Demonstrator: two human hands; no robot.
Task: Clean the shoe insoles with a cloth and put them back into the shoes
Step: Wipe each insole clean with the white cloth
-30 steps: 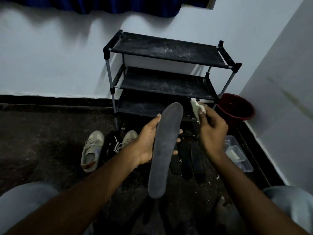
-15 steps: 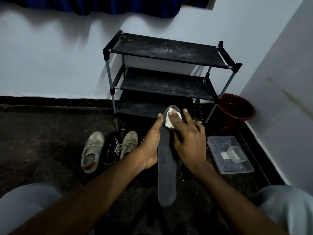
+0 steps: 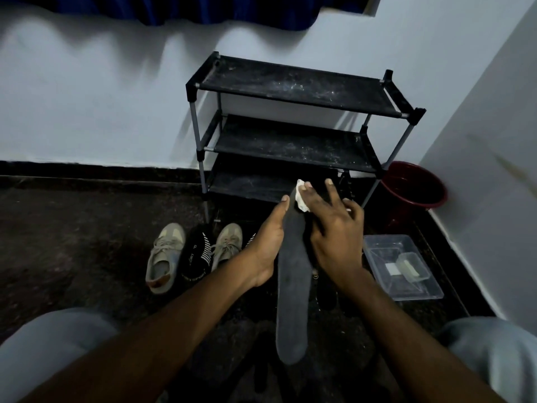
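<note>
A person seated on a dark floor wipes a shoe insole (image 3: 292, 301) held out in front of a dusty black shoe rack (image 3: 290, 85). The left hand (image 3: 266, 245) is clamped on the insole's left edge, thumb lying along the far end. The right hand (image 3: 337, 231), fingers straight and spread, presses a small white cloth (image 3: 300, 199) onto the far tip; its thumb is hidden.

The insole is long, thin and matt grey, rounded at both ends, and likely bendy. Its near half hangs unsupported, so hard pressure at the tip could fold it or lever it out of the grip and onto the gritty floor, dirtying it again. The crumpled cloth is barely a wad and could slide from under the fingers mid-stroke.

A pair of pale, laced shoes (image 3: 165, 257) waits on the left, near the rack. A clear plastic box (image 3: 404, 266) lies to the right, with a dark red bucket (image 3: 414, 184) beyond it in the corner.
</note>
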